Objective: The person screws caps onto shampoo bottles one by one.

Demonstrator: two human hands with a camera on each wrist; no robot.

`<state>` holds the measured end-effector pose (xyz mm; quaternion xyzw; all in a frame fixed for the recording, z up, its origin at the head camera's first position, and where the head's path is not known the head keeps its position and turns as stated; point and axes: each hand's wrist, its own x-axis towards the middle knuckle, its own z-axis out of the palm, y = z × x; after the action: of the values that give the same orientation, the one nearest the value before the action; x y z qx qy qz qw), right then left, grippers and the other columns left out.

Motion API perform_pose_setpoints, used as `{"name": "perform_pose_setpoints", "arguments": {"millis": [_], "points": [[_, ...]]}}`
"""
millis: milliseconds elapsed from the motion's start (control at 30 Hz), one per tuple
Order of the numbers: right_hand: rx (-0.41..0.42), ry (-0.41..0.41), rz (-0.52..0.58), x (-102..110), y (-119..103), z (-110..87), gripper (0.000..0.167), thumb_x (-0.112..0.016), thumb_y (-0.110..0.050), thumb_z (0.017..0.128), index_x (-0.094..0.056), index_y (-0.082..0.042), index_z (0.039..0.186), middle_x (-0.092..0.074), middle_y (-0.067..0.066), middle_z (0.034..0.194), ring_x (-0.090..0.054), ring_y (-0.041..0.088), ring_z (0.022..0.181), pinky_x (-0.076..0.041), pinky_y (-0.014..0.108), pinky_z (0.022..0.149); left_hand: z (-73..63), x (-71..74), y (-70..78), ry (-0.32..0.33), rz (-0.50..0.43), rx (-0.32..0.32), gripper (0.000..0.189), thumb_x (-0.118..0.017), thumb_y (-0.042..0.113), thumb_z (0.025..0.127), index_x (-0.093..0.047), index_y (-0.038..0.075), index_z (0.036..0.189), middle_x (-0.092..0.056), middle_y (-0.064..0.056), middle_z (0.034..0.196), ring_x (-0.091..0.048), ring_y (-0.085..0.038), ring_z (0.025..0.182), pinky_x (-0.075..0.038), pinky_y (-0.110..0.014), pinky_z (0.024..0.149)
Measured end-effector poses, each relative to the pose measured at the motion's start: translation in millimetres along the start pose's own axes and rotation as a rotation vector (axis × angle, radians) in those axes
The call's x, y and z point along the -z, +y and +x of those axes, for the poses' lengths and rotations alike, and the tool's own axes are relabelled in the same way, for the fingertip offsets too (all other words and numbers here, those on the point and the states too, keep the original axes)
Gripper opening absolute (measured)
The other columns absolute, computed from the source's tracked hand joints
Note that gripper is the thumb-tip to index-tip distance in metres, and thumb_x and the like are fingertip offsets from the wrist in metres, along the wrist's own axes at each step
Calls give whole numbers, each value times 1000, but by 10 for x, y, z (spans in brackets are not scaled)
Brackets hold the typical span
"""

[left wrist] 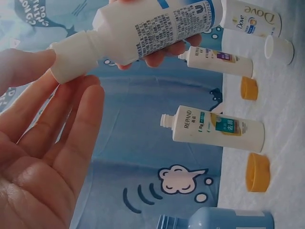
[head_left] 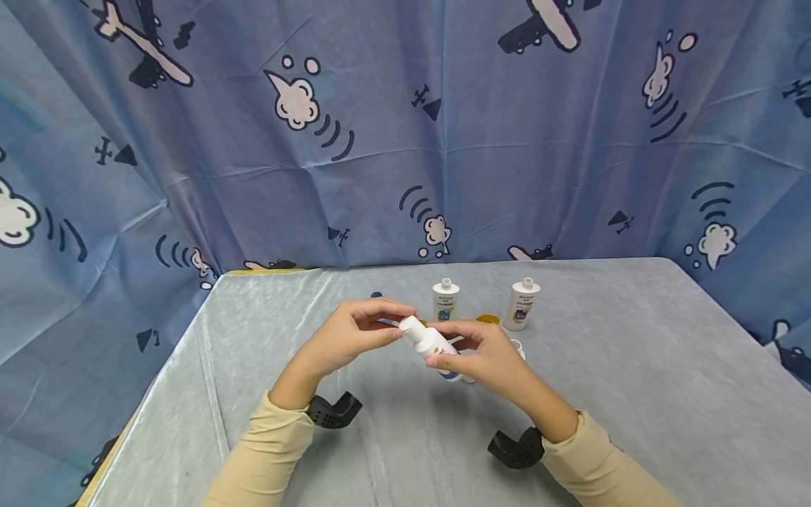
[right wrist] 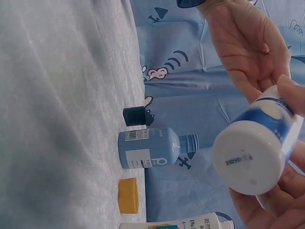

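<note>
A white plastic bottle [head_left: 437, 345] is held tilted in the air above the table, its flat base facing the right wrist camera. My right hand [head_left: 491, 354] grips its body, with the thumb on one side and fingers on the other. At the upper end, my left hand [head_left: 361, 331] pinches the bottle's white cap [left wrist: 74, 56] between thumb and fingers. That cap sits at the bottle's neck; whether it is loose I cannot tell. Small printed text and a blue band show on the bottle in the wrist views.
Behind the hands stand uncapped white REPAND bottles [left wrist: 217, 129], a blue bottle [right wrist: 147, 147] with an open neck and a Dove bottle [left wrist: 252, 18]. Near them lie a yellow cap [left wrist: 258, 172], a dark cap [right wrist: 135, 116] and a white cap [left wrist: 279, 50]. A patterned blue curtain [head_left: 393, 141] hangs behind.
</note>
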<state>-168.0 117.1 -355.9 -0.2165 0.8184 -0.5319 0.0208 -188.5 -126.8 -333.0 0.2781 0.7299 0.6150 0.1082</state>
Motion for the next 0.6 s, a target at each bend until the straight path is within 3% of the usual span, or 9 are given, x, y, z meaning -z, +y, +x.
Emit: {"name": "perform_pose_setpoints", "arguments": {"millis": [300, 600], "points": [[23, 1, -1, -18, -20, -11, 40, -83, -20, 82, -72, -5, 118, -73, 13, 117, -68, 19, 97, -59, 34, 82, 0, -20, -5, 38, -16, 49, 29, -73, 8, 89, -68, -2, 116, -69, -12, 116, -68, -23, 103, -58, -30, 87], [34, 9, -6, -22, -17, -17, 40, -83, -19, 82, -72, -4, 118, -72, 14, 118, -68, 20, 96, -59, 32, 82, 13, -35, 11, 31, -33, 24, 27, -71, 0, 87, -63, -7, 112, -67, -7, 109, -65, -11, 98, -57, -24, 80]]}}
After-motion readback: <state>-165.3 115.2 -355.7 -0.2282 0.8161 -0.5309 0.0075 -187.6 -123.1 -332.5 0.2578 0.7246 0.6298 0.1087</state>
